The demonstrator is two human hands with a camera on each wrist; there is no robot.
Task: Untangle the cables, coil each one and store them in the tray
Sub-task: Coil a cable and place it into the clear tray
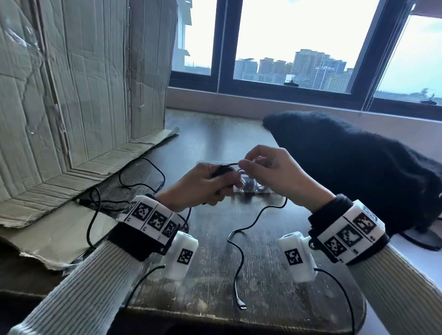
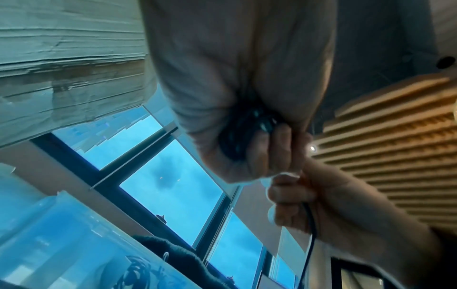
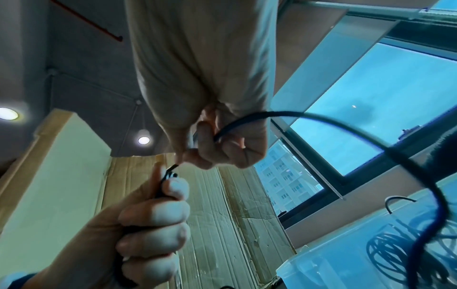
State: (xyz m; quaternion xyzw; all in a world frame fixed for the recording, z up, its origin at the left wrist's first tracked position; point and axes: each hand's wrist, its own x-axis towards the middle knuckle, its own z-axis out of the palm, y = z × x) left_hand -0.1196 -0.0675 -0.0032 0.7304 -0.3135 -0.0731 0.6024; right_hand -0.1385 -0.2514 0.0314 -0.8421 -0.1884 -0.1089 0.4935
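Bright window backlight, wrist views blue-tinted — blurred

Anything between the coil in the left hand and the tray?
Nothing visible. The left hand grips the coiled black cable just in front of the clear plastic tray; the right hand pinches its strand above the tray.

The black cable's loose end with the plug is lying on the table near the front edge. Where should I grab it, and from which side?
Take the black cable just behind its plug, pinching the thin cord from above. That stretch lies flat and apart from everything else on the table, while the plug points at the near edge. The right hand is probably the nearer; it pinches the same cable higher up.
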